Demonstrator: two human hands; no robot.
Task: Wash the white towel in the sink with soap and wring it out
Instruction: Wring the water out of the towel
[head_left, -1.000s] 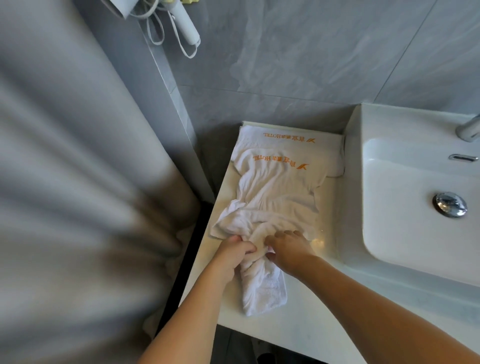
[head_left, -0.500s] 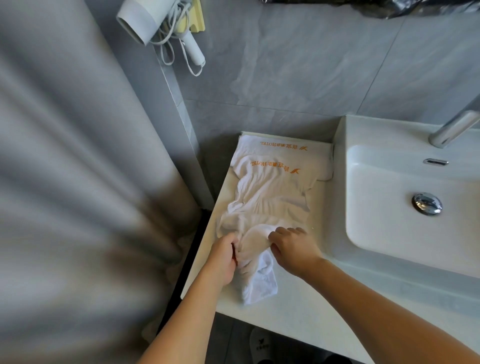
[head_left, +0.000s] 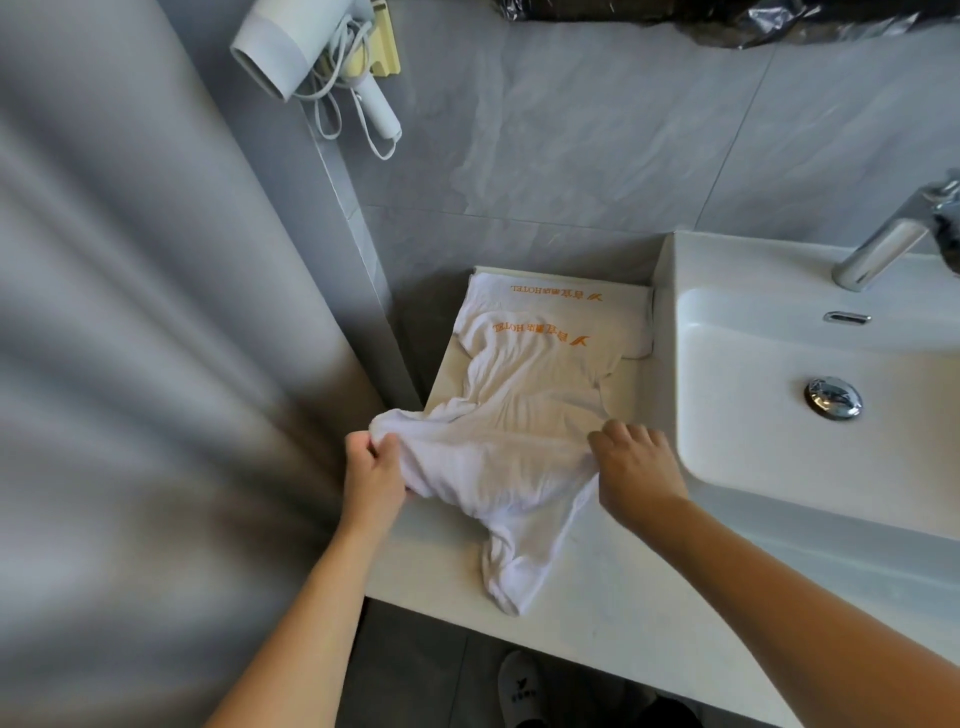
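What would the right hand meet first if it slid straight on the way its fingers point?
Probably more of the white towel, which the right hand already grips; beyond lies the folded hotel towel.

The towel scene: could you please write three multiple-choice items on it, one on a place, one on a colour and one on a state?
1. Where does the towel lie?
A. in the sink
B. on the counter left of the sink
C. on the floor

2. What colour is the towel's lettering?
A. orange
B. blue
C. black

3. What is the left hand doing?
A. hanging idle
B. turning the tap
C. gripping the towel

Key: 1 B, it lies on the counter beside the sink; 2 A, the print is orange; 3 C, its fingers curl round the towel's edge.
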